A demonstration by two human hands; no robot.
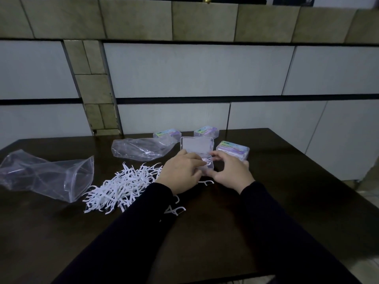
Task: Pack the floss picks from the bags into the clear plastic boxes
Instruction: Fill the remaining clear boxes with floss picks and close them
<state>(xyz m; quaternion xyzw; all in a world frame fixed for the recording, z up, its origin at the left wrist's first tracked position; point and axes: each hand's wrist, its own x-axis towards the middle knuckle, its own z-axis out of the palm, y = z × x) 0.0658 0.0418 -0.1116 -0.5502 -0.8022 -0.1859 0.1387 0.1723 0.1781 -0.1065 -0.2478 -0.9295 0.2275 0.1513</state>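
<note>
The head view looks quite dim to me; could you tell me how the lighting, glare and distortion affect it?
Head view: dim overall, dark table swallowing the black sleeves; white floss picks stand out; soft glare on the clear bags; wide-angle bending of wall lines; open box between the hands slightly soft.

A dark wooden table [287, 191] fills the lower half of the view, its far edge running from nine o'clock to three o'clock. Behind it stands a tiled wall [196, 70] of pale grey panels with dark seams. A column of olive-brown tiles [90, 87] runs down at ten o'clock, and a band of the same tiles crosses at twelve o'clock. At four o'clock lies what may be a pale floor [369, 191].
</note>
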